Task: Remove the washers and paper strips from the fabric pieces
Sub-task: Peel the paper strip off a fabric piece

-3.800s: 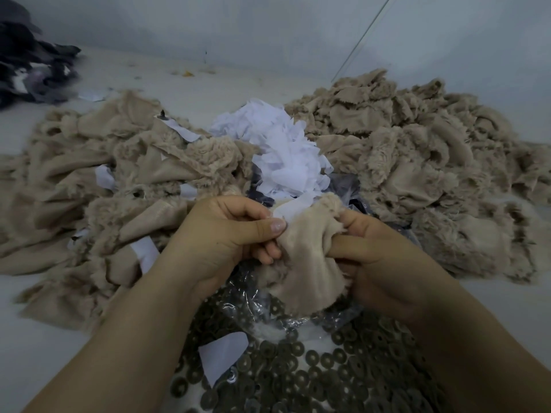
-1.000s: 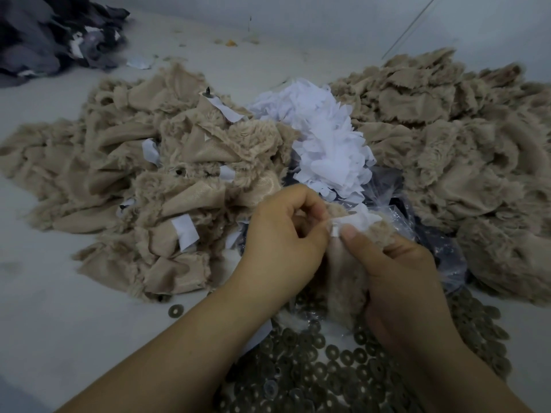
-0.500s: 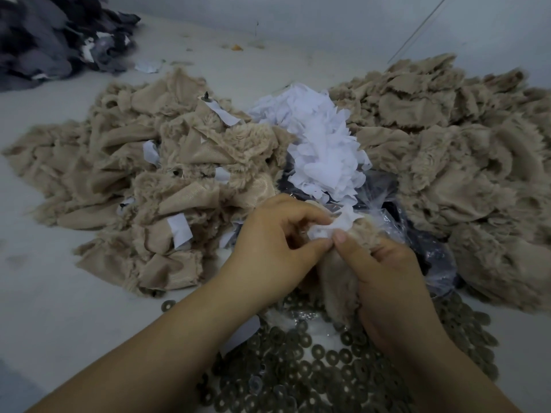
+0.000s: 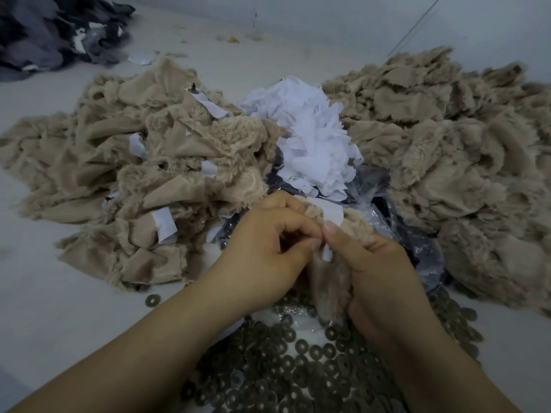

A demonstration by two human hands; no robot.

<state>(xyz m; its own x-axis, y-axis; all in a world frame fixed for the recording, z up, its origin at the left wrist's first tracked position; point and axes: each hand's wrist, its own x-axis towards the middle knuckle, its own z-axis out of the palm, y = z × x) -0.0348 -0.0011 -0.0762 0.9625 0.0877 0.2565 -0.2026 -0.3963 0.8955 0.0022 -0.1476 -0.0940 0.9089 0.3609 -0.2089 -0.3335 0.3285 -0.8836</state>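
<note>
centrally, fabric piece (image 4: 331, 281) gripped between both hands' curled fingers (image 4: 301, 231), paper strip (image 4: 329, 211) seemingly pinched above fingertips

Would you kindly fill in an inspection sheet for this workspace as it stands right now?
Surface: pale table, lint-flecked.
Job's things: fabric piece with paper strip held in both hands; untreated fabric heap at left; stripped heap at right; paper pile; washers near.
Clutter: dark cloth far left; plastic bag.
Hands: left hand and right hand grip the fabric piece.
Cables: thin line on wall.
Surroundings: plain wall.
</note>
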